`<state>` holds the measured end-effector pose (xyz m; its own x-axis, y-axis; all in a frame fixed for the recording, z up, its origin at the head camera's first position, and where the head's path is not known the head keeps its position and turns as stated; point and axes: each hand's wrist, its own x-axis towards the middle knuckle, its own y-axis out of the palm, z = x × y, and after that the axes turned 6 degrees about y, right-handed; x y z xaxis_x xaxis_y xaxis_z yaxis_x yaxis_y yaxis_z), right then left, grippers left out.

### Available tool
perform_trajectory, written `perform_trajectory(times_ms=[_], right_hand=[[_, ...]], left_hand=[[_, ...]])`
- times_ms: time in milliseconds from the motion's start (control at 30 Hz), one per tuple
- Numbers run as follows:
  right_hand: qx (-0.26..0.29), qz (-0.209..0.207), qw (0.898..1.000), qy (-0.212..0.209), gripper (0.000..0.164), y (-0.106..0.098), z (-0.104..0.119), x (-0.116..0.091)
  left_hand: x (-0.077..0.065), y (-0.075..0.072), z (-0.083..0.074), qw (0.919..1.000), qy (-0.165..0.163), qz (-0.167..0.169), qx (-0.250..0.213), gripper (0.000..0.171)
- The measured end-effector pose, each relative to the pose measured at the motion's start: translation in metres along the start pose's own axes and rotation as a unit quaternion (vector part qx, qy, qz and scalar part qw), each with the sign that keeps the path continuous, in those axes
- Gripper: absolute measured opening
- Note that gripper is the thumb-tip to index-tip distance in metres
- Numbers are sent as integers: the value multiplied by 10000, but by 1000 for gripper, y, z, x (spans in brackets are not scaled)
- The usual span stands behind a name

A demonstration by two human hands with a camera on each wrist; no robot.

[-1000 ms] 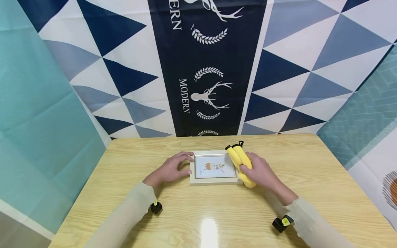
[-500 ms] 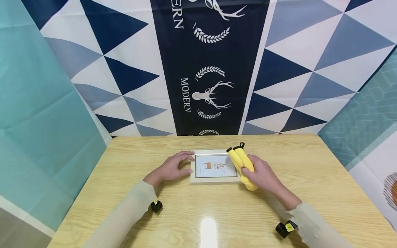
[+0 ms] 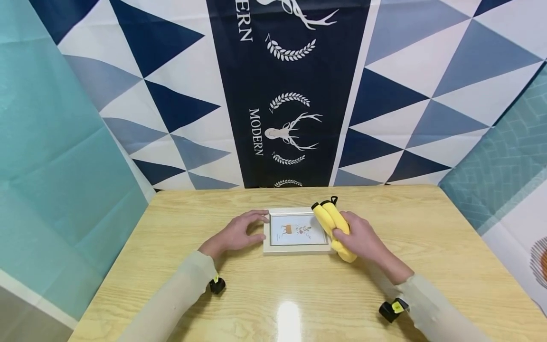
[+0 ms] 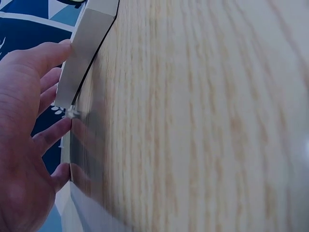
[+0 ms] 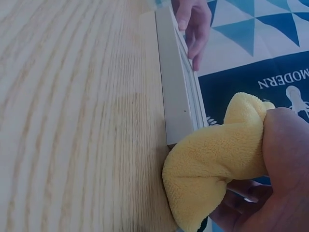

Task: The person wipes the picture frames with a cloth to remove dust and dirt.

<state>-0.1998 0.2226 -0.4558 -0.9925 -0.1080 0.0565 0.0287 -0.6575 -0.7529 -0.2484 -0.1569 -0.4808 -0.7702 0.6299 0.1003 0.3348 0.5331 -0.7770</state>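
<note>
A pale picture frame point(image 3: 299, 250) with a deer print lies flat on the wooden table. My left hand point(image 3: 237, 231) rests at its left edge, fingers spread, with fingertips and thumb touching the border. From the left wrist view, the thumb lies against the frame's side point(image 4: 89, 46) and the lower fingers reach the tabletop. My right hand point(image 3: 360, 236) grips a yellow plush banana-shaped cloth point(image 3: 326, 221) with black tips and a loop. This cloth covers the frame's right end. In the right wrist view, its fluffy end point(image 5: 207, 159) bulges over the frame's corner.
The table point(image 3: 239, 294) runs back to a wall hung with patterned fabric point(image 3: 179, 95). Light teal cloth point(image 3: 64, 166) hangs along the left side. A small black camera is strapped at each wrist. Part of a round brown-centred pattern point(image 3: 540, 259) shows at far right.
My right hand and the yellow cloth have shifted very slightly right and toward me along the frame's right end. The left hand stays at the left edge.
</note>
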Motion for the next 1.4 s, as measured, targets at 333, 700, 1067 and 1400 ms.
perform_trajectory(times_ms=[333, 700, 1067, 1400], right_hand=[[-37, -2, 9999, -93, 24, -3, -1, 17], [87, 55, 9999, 70, 35, -2, -5, 38], [43, 73, 9999, 103, 40, -6, -7, 59], [-60, 193, 9996, 182, 31, -5, -7, 63]], left_hand=[[11, 18, 50, 9993, 322, -127, 172, 50], [1, 1, 4, 9999, 159, -24, -36, 47], [7, 8, 31, 9981, 544, -169, 214, 50], [1, 0, 2, 10000, 12, 43, -9, 48]])
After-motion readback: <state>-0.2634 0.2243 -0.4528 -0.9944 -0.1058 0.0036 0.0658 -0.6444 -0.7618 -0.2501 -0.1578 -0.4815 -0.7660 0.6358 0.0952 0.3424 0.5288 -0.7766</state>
